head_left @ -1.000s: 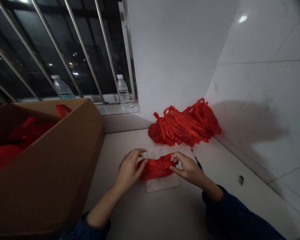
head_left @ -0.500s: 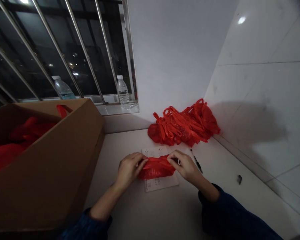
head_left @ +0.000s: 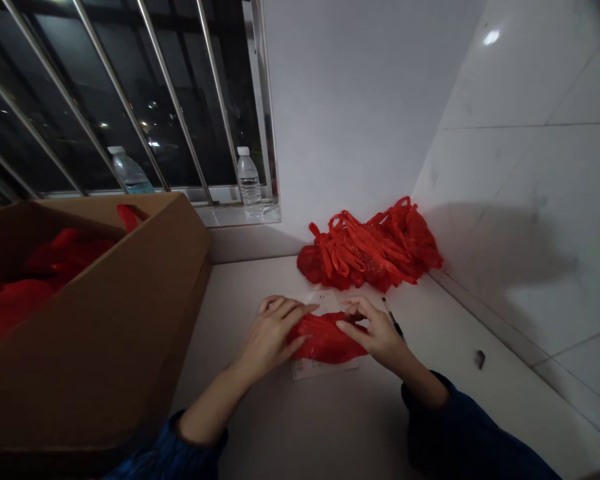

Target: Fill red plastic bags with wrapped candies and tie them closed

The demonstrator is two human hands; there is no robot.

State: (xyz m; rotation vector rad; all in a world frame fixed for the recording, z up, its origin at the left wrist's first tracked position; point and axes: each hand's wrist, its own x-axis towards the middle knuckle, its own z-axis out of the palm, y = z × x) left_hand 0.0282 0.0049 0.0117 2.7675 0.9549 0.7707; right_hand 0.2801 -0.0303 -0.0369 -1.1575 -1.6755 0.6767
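A red plastic bag (head_left: 325, 339), bunched into a flat bundle, lies over a white printed booklet (head_left: 325, 368) on the table. At its left end rests my left hand (head_left: 275, 331), fingers stretched out and thumb apart, touching the plastic. My right hand (head_left: 373, 331) is at the other end. Its thumb lies against the bag while the curved fingers stand away from the thumb, so that hand is open too. The bag covers most of the booklet's middle.
Red plastic bags (head_left: 370, 250) are heaped against the wall. A cardboard box (head_left: 130, 293) holding more red plastic stands left. A pen (head_left: 393, 318) and a small dark object (head_left: 480, 359) lie right. Two water bottles (head_left: 250, 183) stand by the barred window.
Both hands have loosened from pinching the bag's upper edge, and their fingers have spread. The bag now lies slightly further right and looks more bunched.
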